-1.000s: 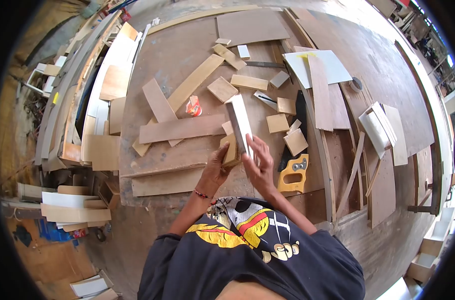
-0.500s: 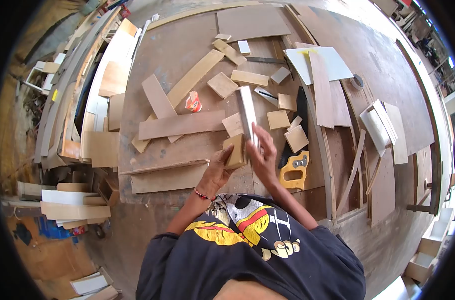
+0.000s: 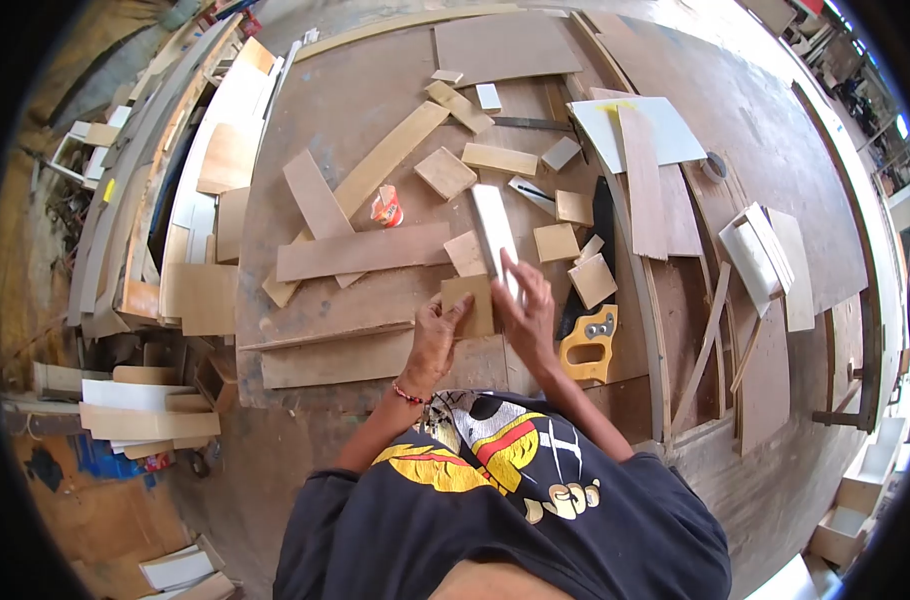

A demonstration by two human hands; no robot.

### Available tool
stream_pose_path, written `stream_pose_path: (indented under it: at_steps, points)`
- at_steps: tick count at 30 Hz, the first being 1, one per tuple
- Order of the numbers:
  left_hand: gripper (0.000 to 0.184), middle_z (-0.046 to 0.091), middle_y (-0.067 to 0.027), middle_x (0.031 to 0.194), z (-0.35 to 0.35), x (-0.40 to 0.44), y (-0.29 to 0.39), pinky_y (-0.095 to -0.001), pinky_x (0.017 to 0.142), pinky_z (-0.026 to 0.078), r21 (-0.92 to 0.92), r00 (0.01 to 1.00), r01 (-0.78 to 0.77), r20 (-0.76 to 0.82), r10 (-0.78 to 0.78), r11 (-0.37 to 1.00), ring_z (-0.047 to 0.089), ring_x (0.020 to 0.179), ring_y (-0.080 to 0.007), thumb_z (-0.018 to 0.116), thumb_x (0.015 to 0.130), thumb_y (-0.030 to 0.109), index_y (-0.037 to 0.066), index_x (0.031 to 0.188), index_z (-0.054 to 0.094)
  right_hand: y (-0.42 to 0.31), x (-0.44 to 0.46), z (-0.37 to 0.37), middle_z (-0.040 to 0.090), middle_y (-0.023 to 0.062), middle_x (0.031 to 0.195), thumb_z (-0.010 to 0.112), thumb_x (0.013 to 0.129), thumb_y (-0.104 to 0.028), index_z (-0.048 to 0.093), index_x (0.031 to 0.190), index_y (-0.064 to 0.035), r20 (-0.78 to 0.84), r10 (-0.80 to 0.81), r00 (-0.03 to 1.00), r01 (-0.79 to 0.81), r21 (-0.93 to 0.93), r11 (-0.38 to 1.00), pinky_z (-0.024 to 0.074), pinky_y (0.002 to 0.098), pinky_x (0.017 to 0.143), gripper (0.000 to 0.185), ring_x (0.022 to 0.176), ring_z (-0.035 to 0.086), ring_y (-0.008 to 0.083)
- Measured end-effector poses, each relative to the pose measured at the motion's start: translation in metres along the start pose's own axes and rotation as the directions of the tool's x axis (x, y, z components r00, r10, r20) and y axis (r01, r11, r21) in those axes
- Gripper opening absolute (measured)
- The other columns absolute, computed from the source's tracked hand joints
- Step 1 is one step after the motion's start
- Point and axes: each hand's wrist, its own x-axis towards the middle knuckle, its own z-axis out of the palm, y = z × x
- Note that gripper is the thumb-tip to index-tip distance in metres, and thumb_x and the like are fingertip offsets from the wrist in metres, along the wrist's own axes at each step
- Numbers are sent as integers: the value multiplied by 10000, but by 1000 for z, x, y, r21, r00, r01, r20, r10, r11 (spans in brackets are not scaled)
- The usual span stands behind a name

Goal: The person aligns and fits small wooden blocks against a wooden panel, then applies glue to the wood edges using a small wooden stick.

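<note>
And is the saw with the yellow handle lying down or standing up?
Lying down: the saw has its broad side up on the table.

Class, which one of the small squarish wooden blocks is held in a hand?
The tan block gripped by the left hand, nearest the shirt; no other block is held.

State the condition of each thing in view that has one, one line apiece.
Square wood piece: gripped in the left hand
White strip: in the right hand's fingers
Handsaw: lying down, blade partly covered by wood blocks
White panel: partly covered by boards
</note>
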Motion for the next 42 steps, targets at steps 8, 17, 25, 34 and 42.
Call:
stream_pose_path:
  at_steps: [8, 17, 25, 34, 42]
  points:
    - [237, 636, -46, 945, 6, -3, -5, -239, 719, 489, 145, 996, -93, 24, 91, 985, 598, 814, -96, 632, 864, 145, -11, 1037, 589, 4, 14, 2, 567, 124, 1075, 584, 868, -251, 552, 1248, -129, -38, 81, 996, -75, 131, 988, 388, 359, 898, 400, 1007, 514, 246]
    - [427, 630, -194, 887, 26, -10, 26, -330, 657, 508, 786, 966, -218, 89, 244, 579, 647, 767, -242, 730, 737, 254, -22, 1015, 559, 30, 8, -2, 575, 111, 1077, 737, 732, -158, 446, 1188, -21, 451, 288, 844, -532, 767, 358, 488, 336, 837, 558, 960, 584, 206]
    - [428, 624, -131, 997, 25, -14, 27, -350, 712, 520, 534, 976, -168, 211, 62, 828, 637, 857, -258, 627, 849, 261, -31, 1143, 520, 47, 3, 4, 588, 138, 1071, 667, 779, -267, 456, 1201, 33, 477, 222, 851, -521, 821, 235, 491, 342, 855, 558, 960, 602, 222]
    - [456, 602, -52, 955, 33, -18, 13, -212, 745, 500, 426, 950, -240, 286, 122, 872, 587, 855, -81, 624, 862, 137, 4, 1269, 467, 52, -6, 14, 535, 149, 1209, 576, 859, -109, 439, 1248, -1, 344, 197, 918, -375, 915, 151, 530, 350, 824, 426, 1018, 594, 252]
    - [400, 587, -17, 883, 26, -3, -11, -240, 742, 503, 636, 947, -278, 56, 317, 719, 579, 827, -89, 709, 794, 125, -15, 1111, 510, 53, -9, 22, 545, 106, 1140, 630, 804, -107, 399, 1242, -36, 146, 364, 920, -292, 874, 388, 470, 330, 897, 500, 1027, 569, 199]
